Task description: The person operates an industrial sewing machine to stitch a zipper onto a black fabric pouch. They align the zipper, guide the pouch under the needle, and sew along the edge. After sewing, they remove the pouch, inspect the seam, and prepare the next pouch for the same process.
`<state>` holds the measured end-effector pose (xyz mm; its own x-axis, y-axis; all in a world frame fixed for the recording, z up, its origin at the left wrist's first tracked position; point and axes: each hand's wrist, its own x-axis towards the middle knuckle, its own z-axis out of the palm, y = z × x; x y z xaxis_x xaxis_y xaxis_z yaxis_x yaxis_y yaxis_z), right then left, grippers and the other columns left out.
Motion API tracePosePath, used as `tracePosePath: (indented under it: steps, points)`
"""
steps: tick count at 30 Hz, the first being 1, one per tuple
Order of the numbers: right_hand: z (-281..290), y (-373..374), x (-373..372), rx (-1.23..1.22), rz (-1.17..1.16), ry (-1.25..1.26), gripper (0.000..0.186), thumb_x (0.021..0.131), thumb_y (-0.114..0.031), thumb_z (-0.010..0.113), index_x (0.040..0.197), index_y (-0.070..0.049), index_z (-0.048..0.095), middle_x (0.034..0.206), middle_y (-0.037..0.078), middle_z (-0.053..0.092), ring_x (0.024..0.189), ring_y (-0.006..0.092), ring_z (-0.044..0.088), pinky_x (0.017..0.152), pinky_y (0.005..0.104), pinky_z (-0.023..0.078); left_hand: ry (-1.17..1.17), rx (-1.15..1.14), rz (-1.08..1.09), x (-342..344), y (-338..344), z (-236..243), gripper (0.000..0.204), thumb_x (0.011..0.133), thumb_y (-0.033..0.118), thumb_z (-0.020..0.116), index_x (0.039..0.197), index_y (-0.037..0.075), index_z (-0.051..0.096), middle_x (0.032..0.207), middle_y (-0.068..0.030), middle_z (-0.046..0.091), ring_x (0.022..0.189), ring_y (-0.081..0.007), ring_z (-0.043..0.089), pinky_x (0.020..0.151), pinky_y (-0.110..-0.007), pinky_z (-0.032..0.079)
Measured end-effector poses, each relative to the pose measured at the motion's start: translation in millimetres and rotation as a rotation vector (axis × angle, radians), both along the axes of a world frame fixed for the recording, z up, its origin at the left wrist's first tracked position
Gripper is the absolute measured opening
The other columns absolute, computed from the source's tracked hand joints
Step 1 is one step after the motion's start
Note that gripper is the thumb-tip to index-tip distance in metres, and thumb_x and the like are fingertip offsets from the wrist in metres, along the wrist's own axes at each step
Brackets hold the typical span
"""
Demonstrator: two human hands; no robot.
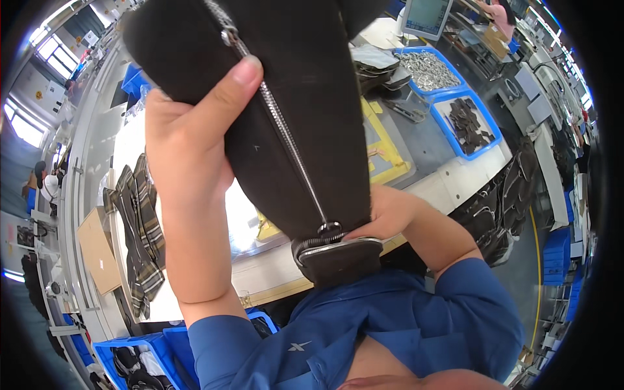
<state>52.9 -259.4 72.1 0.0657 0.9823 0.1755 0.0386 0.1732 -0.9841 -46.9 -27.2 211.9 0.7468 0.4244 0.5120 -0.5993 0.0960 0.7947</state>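
A black fabric bag (325,123) is held up close in front of me, filling the upper middle of the view. A long silver zipper (283,123) runs down its front, its slider near the top, and a small dark metal ring (329,228) sits at its narrow lower end. My left hand (195,133) grips the bag's left edge, thumb lying on the front beside the zipper and fingers hidden behind. At the lower end, my right hand (393,211) is closed on the right side near a curved second zipper (341,244); most of its fingers are hidden.
Beyond the bag, a table carries a blue tray (448,91) of small silver metal parts, another blue tray (478,156) of dark pieces, and a yellow frame (393,153). Plaid fabric (140,240) and a brown board (99,250) lie left. Blue bins (107,351) stand lower left.
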Motion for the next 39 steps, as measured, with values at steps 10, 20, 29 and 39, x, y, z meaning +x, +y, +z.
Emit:
tracePosePath:
  steps: [10,20,29,39]
  points:
    - [-29,13,37,-0.270,0.092,-0.313,0.058,0.092,-0.034,0.083,0.136,-0.002,0.068,0.127,0.013,0.074,0.116,0.0241,0.070,0.101,0.0386,0.055,0.365,-0.165,-0.117,15,12,-98,0.029,0.092,-0.004,0.077,0.120,-0.007,0.071,0.108,-0.0130,0.078,0.093,-0.0197,0.075,0.085,-0.035,0.062]
    - [22,82,76,0.087,-0.354,-0.040,0.026,0.098,-0.015,0.079,0.119,0.000,0.076,0.108,0.006,0.079,0.097,0.0092,0.070,0.089,0.0310,0.058,0.409,-0.022,0.012,13,-3,-118,0.027,0.091,0.004,0.083,0.116,-0.005,0.074,0.104,-0.0100,0.078,0.092,-0.0151,0.072,0.083,-0.031,0.059]
    - [11,74,86,0.080,-0.358,-0.087,0.033,0.092,-0.012,0.081,0.122,0.001,0.075,0.107,0.007,0.080,0.095,0.0115,0.070,0.085,0.0303,0.056,0.459,0.059,-0.061,17,1,-126,0.030,0.086,0.000,0.087,0.113,-0.003,0.076,0.104,-0.0082,0.079,0.094,-0.0130,0.072,0.085,-0.032,0.060]
    - [55,42,95,-0.013,-0.013,-0.081,0.036,0.083,-0.024,0.089,0.109,-0.004,0.075,0.098,0.007,0.075,0.090,0.0173,0.069,0.082,0.0337,0.054,0.366,0.723,0.063,9,-7,-137,0.032,0.074,0.002,0.088,0.106,0.003,0.083,0.099,-0.0136,0.078,0.083,-0.0273,0.074,0.078,-0.032,0.058]
